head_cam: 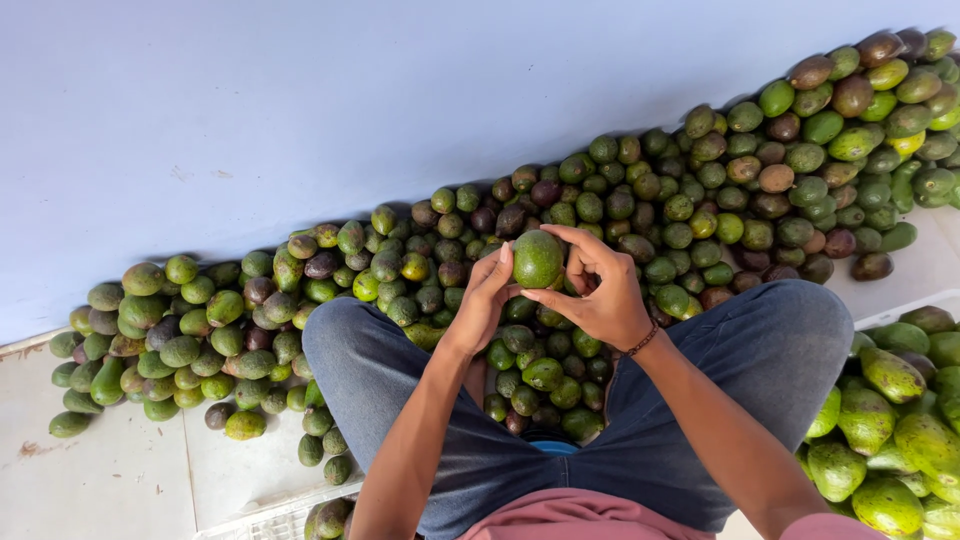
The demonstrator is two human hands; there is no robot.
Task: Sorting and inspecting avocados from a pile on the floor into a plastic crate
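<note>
Avocado [537,259] gripped between left hand [484,300] at 8 o'clock and right hand [598,290] at 4 o'clock — long axis roughly upright.

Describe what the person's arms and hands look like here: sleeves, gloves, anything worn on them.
Both hands are bare, with no gloves: the left hand and the right hand. The forearms are uncovered up to the bottom edge of the view, so no sleeve shows on them. The right wrist carries a thin dark beaded bracelet. The left wrist shows nothing worn. No rings can be made out on the fingers.
</note>
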